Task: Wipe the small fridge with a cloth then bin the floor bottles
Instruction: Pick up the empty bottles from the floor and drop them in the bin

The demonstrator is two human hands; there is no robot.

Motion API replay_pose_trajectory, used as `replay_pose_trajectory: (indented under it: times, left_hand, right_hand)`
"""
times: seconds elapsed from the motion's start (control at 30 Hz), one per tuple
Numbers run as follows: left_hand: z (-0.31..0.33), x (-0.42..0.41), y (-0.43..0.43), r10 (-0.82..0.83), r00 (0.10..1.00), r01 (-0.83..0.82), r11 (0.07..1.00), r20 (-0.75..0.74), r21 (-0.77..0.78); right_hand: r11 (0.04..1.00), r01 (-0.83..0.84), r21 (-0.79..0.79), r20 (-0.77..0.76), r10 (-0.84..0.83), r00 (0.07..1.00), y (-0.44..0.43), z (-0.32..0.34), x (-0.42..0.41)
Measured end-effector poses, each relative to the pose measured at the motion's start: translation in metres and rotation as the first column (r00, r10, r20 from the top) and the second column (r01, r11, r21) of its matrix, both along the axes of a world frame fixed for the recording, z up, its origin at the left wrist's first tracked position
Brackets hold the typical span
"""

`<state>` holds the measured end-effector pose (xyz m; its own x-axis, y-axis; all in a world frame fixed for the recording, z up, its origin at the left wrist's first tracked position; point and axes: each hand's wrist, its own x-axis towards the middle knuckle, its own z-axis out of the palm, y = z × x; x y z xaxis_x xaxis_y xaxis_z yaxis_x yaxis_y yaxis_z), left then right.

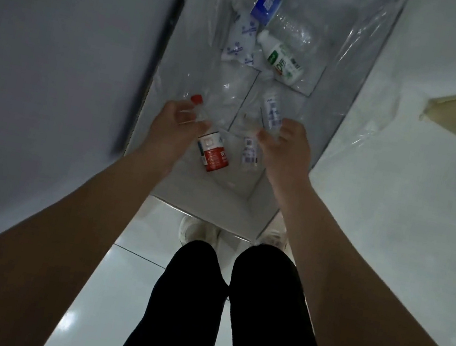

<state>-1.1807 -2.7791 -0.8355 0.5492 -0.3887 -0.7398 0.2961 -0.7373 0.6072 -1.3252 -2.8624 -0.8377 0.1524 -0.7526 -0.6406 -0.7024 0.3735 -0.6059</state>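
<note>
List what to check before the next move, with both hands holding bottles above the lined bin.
1. Left hand grip on the red-capped bottle: ok, fingers curl round its neck.
2. Right hand grip on the clear bottle: ok, fingers curl round it; whether the label under the thumb belongs to a second bottle, cannot tell.
3. Both bottles over the bin opening: ok.
4. Clear liner spread open: ok, draped past the rim.
5. Room inside: ok; the blue-labelled bottle and green-labelled bottle lie low.
6. No bottles left on the tiled floor: cannot tell, little floor shows.
</note>
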Motion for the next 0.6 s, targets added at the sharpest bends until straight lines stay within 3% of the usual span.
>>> replay_pose_trajectory:
  times: [0.17, 0.3, 0.6]
  left_hand:
    - [0.113, -0.017, -0.005, 0.008, 0.999, -0.002, 0.986, 0.032, -0.17]
    - [0.202, -0.034, -0.005, -0.073, 0.997, 0.081, 0.961, 0.04, -0.265]
    - [0.378, -0.08, 0.008, -0.07, 0.985, 0.135, 0.877, 0.156, -0.46]
  right_hand:
    - [0.97, 0.236, 0.063, 0.196, -0.244, 0.95, -0.007, 0.107, -0.024]
    - [0.937, 0.333, 0.103, 0.31, -0.348, 0.885, -0.008, 0.198, -0.046]
    - [0.929, 0.365, 0.062, 0.493, -0.347, 0.798, 0.016, 0.366, -0.094]
